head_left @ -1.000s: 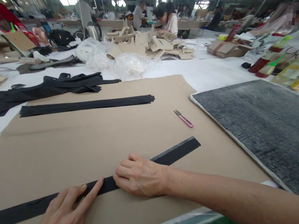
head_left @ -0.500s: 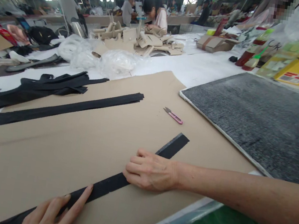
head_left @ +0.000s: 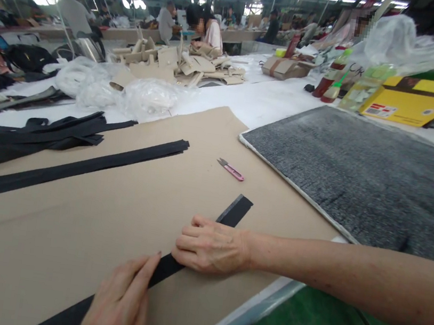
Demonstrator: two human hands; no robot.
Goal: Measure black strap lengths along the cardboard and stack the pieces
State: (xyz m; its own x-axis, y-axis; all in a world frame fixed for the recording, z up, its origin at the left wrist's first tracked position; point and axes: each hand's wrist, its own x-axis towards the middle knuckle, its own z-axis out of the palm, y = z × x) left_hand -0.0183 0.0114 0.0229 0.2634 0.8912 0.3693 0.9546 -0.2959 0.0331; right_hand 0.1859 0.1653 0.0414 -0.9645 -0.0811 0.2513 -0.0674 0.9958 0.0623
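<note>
A long black fabric strip runs diagonally over the brown sheet in front of me. My left hand is closed on the strip at the lower middle, fingers drawn together, the forefinger's tip at its upper edge. Just beyond it, my right hand is curled in a fist over the same strip, its fingertips hidden underneath. The strip's far end shows past the knuckles, with a greyish band along one edge. Pink-handled thread snips lie above the right hand, apart from it.
A stack of black strips and a loose black pile lie to the left. A dark grey textured board occupies the right. Behind are clear plastic bags, brown cut pieces, bottles and a yellow box. People work farther back.
My left hand has moved up along the strip towards my right hand, and its outstretched fingers have drawn together. The right hand stays on the strip. The view has swung right.
</note>
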